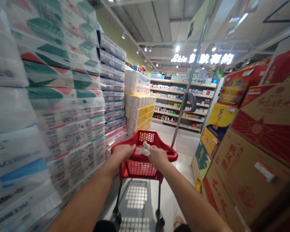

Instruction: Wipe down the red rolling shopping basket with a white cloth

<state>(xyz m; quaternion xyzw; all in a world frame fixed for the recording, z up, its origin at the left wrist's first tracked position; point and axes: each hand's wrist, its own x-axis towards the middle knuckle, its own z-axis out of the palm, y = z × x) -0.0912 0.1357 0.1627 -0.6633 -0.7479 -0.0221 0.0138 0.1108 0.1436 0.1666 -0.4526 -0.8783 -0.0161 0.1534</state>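
Note:
A red plastic shopping cart [142,169] on black legs and casters stands right in front of me. My left hand [124,152] is closed over the left part of its handle. On the right part, my right hand [159,157] grips the handle too, with a crumpled white tissue [145,149] pinched at the thumb side. The undersides of both hands' fingers are hidden. The basket's inside shows only in part, through and over its perforated far wall. A tall metal pole [182,108] with a grey hook rises at the cart's right side.
Stacked paper packs [70,106] line the aisle closely on the left. Piled cardboard cartons [253,167] border it on the right. Tiled floor [186,164] runs forward to shelves of small boxed goods [181,100] under a lit sign [203,58].

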